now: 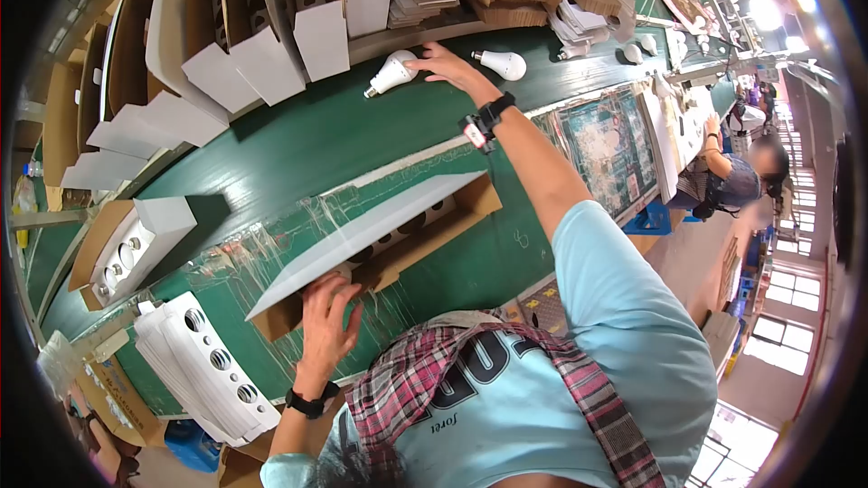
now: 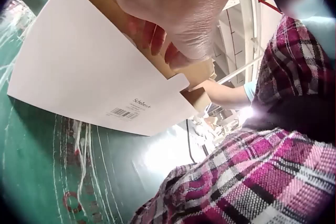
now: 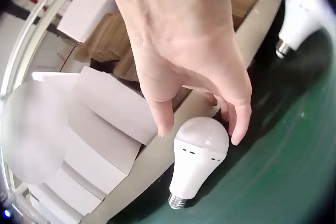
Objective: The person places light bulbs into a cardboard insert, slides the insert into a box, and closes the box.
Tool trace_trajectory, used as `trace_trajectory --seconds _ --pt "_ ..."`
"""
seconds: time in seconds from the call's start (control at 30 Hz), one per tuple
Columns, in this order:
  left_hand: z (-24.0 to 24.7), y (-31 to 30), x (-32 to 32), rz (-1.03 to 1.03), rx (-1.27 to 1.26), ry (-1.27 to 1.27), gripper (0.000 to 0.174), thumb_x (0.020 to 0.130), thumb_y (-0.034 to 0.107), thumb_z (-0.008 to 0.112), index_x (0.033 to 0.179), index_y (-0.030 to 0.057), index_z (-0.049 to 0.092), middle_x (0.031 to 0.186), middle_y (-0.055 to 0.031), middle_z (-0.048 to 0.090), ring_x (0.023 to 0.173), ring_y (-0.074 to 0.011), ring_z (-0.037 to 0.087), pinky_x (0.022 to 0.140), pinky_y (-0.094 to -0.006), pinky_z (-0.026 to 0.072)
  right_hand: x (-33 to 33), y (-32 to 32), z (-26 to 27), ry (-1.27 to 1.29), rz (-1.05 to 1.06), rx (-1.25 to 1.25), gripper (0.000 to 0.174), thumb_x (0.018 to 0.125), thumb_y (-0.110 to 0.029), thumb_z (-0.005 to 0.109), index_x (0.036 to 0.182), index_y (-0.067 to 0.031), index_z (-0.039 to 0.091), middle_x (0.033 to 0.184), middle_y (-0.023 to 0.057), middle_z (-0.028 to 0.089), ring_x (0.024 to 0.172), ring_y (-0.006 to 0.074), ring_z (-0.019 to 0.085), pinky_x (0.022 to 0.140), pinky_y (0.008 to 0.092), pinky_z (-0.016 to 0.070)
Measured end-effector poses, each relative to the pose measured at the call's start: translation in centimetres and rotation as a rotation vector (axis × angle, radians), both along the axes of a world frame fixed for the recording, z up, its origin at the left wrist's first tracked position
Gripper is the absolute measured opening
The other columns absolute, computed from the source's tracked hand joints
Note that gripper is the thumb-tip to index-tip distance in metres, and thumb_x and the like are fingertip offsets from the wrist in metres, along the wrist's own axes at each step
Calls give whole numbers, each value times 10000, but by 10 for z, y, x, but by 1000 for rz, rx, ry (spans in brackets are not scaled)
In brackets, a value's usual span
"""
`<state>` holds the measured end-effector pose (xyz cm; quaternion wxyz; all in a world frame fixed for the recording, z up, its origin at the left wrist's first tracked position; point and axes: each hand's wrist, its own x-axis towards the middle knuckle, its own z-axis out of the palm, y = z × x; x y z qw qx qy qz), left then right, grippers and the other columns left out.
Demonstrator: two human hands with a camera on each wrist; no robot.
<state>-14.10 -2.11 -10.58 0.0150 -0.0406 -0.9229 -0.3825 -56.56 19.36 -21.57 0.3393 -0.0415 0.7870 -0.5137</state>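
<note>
Taking the bulb (image 1: pixel 391 75) cleanly

It lies on the far side of the green surface (image 1: pixel 271 155), left of another bulb (image 1: pixel 506 65). Our right hand (image 1: pixel 454 70) is spread wide about its round end; we should close evenly, thumb against fingers, and lift gently (the shell may be slick). Our left hand (image 1: pixel 326 318) has its fingers in the near box (image 1: pixel 362 238); we cannot tell if they grip.

Behind the carton (image 1: pixel 362 233), the right hand (image 1: pixel 455 70) is between 2 bulbs (image 1: pixel 391 75) on the bench (image 1: pixel 298 136).
</note>
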Motion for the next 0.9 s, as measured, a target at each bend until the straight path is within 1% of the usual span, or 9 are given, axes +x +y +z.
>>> trace_trajectory --seconds 0.1,0.3,0.43,0.53,0.57,0.63,0.67,0.83,0.9 --pt "-3 3 -1 -10 -13 -30 350 691 -1 699 1024 57 606 1127 -123 539 1093 -329 507 932 -442 406 -3 -21 -7 -58 93 -46 767 780 -353 728 1359 6 376 1246 161 520 1175 253 505 954 409 458" --pt "-5 6 -5 19 -35 -56 350 702 9 700 1035 62 603 1138 -123 532 1114 -330 495 957 -446 386 12 -8 2 -261 99 -262 521 772 -295 732 1166 -4 556 1093 98 606 1012 196 585 791 330 544" --pt "-9 11 -6 -23 -28 9 379 705 26 710 1064 65 596 1152 -122 526 1120 -338 487 981 -450 373 46 39 70 -309 -1 -619 445 878 -207 598 1244 21 489 1138 144 590 957 268 616 740 361 534" --pt "-13 14 -10 -74 -48 14 423 732 94 716 1127 62 570 1189 -130 506 1195 -318 452 1029 -471 328 102 61 152 -353 149 -848 775 837 -421 613 1391 22 302 1198 291 518 984 340 608 647 319 553" --pt "-15 15 -12 -82 -67 12 403 764 111 692 1143 52 568 1179 -121 526 1203 -303 459 1048 -470 308 125 70 173 -308 198 -813 840 787 -445 665 1383 27 308 1218 296 498 1010 349 593 621 305 551" --pt "-25 17 -13 -109 -131 19 377 800 123 660 1157 50 566 1150 -103 556 1190 -278 476 1060 -465 295 170 74 196 -8 351 -585 792 663 -443 724 1268 9 486 1203 140 561 1069 227 575 845 326 495" --pt "-27 18 -13 -119 -160 36 346 817 96 606 1158 46 577 1091 -84 595 1153 -257 510 1066 -473 280 193 65 216 -172 379 -523 783 616 -461 755 1222 -18 536 1186 102 571 1068 188 565 908 315 455" --pt "-40 18 -7 -141 -230 85 346 784 43 545 1121 70 620 976 -65 642 1071 -239 561 1072 -488 258 254 27 184 139 446 93 564 758 -357 715 1159 -2 538 1064 134 599 943 212 590 830 299 460" --pt "-40 19 -8 -128 -242 102 352 773 42 566 1114 94 633 967 -58 646 1059 -223 565 1067 -478 260 260 15 167 284 523 267 592 739 -435 718 1092 15 564 1020 204 605 911 307 608 817 360 476"
